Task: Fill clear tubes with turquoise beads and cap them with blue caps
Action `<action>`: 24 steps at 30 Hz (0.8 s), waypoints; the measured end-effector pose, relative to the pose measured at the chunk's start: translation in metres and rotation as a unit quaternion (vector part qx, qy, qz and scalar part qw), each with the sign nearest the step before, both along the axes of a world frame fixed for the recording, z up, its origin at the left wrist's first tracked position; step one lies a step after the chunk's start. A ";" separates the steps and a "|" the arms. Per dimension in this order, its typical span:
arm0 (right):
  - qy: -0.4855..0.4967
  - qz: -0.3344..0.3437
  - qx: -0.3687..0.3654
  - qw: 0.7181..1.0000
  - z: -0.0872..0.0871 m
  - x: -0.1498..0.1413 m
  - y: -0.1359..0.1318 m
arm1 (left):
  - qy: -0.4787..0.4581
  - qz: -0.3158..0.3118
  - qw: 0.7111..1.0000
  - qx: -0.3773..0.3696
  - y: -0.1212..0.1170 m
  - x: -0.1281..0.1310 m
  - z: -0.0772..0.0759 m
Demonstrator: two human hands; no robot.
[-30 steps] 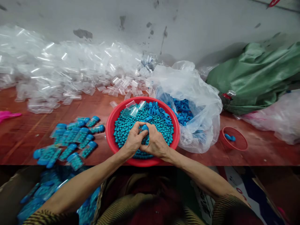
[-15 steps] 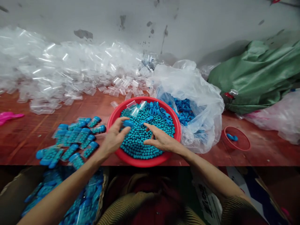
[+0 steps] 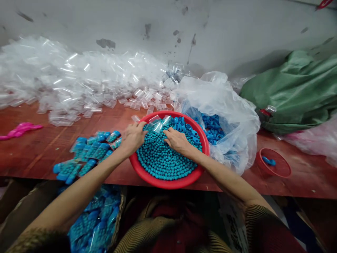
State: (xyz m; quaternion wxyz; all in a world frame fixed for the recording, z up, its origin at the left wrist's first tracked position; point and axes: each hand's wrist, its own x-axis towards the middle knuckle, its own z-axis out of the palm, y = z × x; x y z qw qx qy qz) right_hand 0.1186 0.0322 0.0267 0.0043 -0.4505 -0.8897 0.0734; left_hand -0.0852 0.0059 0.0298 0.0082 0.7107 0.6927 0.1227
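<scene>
A red basin full of small turquoise beads stands in front of me. My left hand is over its left rim, fingertips pointing inward near several clear plastic containers on the beads. Its fingers are bent and blurred, and whether anything is in them is hidden. My right hand is low over the middle of the beads, fingers curled together; what they hold, if anything, is hidden. Blue caps lie on the beads at the back right. Filled, blue-capped containers lie in a pile left of the basin.
A large heap of clear containers lies along the wall. Right of the basin are an open plastic bag of blue caps, a small red basket and a green sack. Below the table edge, a box holds filled containers.
My hands met over the basin around a blue-capped container, then parted. My left hand carried that container left; it no longer shows. Now both hands have moved toward the back of the basin.
</scene>
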 end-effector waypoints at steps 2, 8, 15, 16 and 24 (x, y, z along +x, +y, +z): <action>-0.017 -0.013 0.003 1.000 0.001 0.007 -0.001 | 0.011 -0.017 0.999 -0.042 0.019 0.015 -0.002; 0.005 -0.038 -0.002 0.999 0.005 0.041 0.001 | 0.000 -0.043 0.995 -0.087 0.055 0.032 -0.014; -0.063 -0.012 -0.009 0.998 -0.009 0.031 0.005 | -0.042 -0.020 0.995 -0.093 0.033 0.025 -0.012; -0.068 -0.017 -0.010 0.997 -0.010 0.031 0.005 | -0.047 -0.033 0.994 -0.091 0.022 0.026 -0.012; 0.109 -0.092 -0.024 0.990 -0.007 0.061 -0.002 | -0.191 -0.110 0.943 -0.249 -0.025 0.053 -0.032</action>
